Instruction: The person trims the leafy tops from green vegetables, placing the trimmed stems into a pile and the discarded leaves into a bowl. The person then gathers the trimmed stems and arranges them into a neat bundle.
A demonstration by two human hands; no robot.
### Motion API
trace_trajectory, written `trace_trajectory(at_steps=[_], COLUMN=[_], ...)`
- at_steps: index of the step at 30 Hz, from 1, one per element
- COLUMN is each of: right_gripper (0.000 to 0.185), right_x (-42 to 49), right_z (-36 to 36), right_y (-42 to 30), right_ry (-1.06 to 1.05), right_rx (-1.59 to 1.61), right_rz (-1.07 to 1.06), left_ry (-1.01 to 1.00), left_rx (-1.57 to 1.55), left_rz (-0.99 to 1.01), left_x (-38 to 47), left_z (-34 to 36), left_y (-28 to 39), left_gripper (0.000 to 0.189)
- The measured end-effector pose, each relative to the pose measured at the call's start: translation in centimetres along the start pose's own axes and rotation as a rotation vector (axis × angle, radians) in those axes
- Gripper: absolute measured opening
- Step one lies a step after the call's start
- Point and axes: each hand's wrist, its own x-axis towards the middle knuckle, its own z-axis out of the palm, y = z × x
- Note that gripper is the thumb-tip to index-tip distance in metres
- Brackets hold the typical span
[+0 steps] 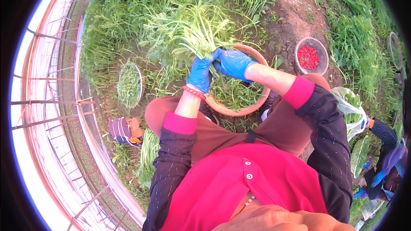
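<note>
A bunch of leafy greens with pale stems (200,37) is held in front of me, its leaves fanned away from my body. My left hand (199,74), in a blue glove, grips the stems from the left. Over the stem ends, my right hand (236,64), also in a blue glove, closes on the same bunch from the right. The two hands touch, and the fingers partly hide each other. Just below them, between my legs, sits an orange round tub (237,113) with loose green trimmings (236,94) in it.
Standing greens (118,16) grow ahead. A bowl (141,83) of leaves lies left, near a bag (122,130) and a bundle of stems (149,154). Right are a pale bucket (325,62) with red bands (308,57), a plastic bag (359,118) of greens and another person (385,160).
</note>
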Motion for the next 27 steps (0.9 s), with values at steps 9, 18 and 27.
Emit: trace_trajectory(at_steps=[9,18,27], right_gripper=[0.057,0.095,0.070], right_x=[-1.3,3.8,5.1], right_z=[-11.8,-8.0,-11.5], right_y=[4.3,4.6,5.2], right_ry=[0.321,0.664,0.271], right_rx=[-0.193,-0.200,0.190], right_rz=[0.330,0.119,-0.018], left_ry=[-0.020,-0.584,-0.428], left_rx=[-0.040,-0.501,-0.675], left_rz=[0.033,-0.006,-0.013], left_x=[0.1,-0.7,-5.2], left_z=[0.4,2.7,2.4], left_y=[3.7,7.7,13.3], left_gripper=[0.026,0.054,0.050])
